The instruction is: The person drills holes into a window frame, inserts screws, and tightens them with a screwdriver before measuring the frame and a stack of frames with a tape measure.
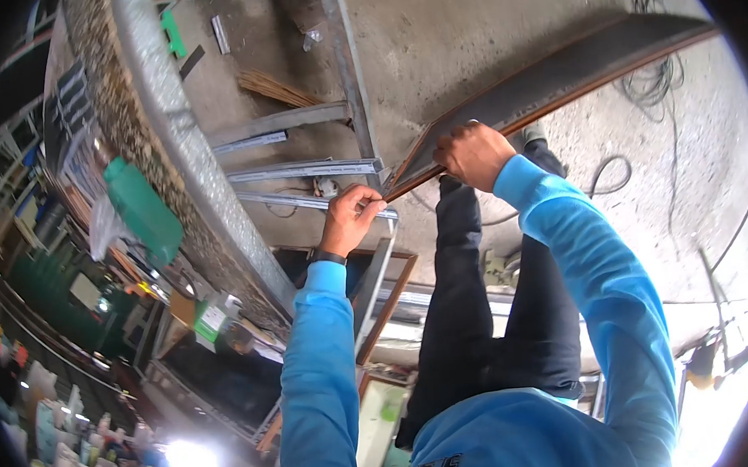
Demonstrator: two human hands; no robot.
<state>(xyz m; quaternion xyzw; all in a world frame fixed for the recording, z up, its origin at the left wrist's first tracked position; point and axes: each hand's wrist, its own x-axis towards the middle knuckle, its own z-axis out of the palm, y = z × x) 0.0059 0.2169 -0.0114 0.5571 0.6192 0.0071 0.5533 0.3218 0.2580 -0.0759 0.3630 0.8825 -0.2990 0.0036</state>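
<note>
A long dark panel with a reddish-brown edge (553, 69) runs from the centre toward the upper right. My right hand (475, 154) rests closed on its near edge, close to the narrow end; the fingertips are partly hidden. At the corner of that end, my left hand (352, 218) has thumb and forefinger pinched together; whatever lies between them is too small to make out. Metal profiles (309, 170) lie on a grey metal frame (359, 87) just left of and above my left hand.
A thick stone-like slab edge (186, 151) crosses the left side, with a green bottle (143, 211) and a green-and-white box (213, 318) beyond it. Thin sticks (275, 88) lie on the floor. Coiled wire (654, 84) lies at the right. A brown frame (389, 306) stands below my left hand.
</note>
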